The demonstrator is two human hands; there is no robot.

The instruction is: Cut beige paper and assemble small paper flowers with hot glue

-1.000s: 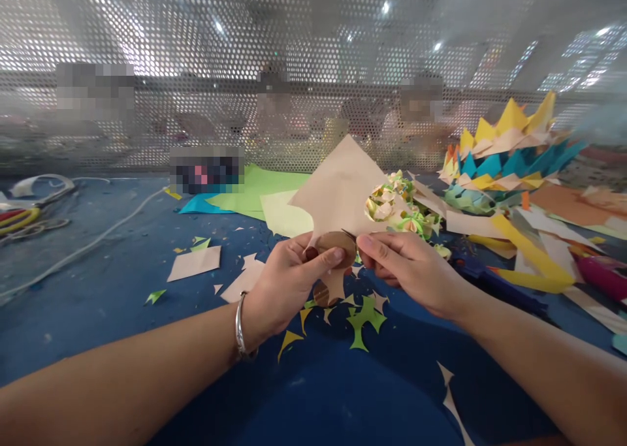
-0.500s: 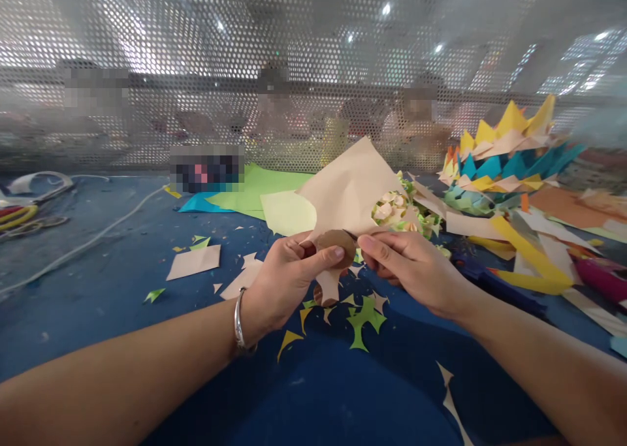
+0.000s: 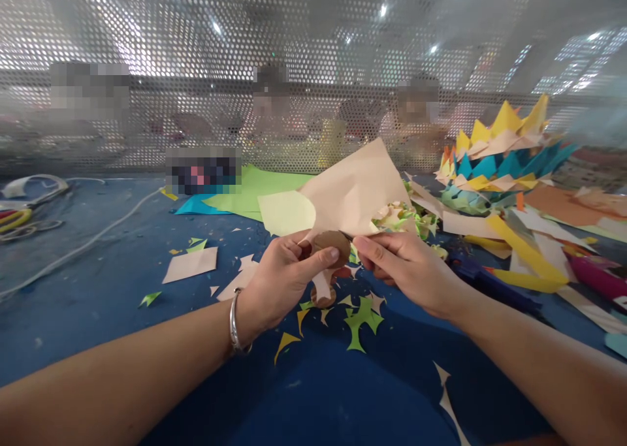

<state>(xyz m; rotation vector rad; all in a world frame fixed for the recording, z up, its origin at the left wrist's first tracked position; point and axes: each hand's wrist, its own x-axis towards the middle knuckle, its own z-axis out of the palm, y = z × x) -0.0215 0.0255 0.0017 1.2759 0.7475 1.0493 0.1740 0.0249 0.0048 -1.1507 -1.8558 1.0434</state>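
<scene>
Paper (image 3: 357,188) tilted further right, both hands (image 3: 281,279) pinching

Left hand (image 3: 287,279) pinching brown round template (image 3: 332,243) against tan paper sheet (image 3: 355,188), thumb on top. Right hand (image 3: 409,270) closed on the sheet's lower edge, just beside the template. Sheet tilted up toward the mesh screen (image 3: 294,61). Blue table (image 3: 98,289) below, littered with green offcuts (image 3: 362,315). Stack of folded coloured pieces (image 3: 499,152) far right.

Beyond your grip stands a perforated metal screen (image 3: 147,106), ceiling lights (image 3: 383,8) glaring through; a blue table (image 3: 98,302) lies beneath
</scene>
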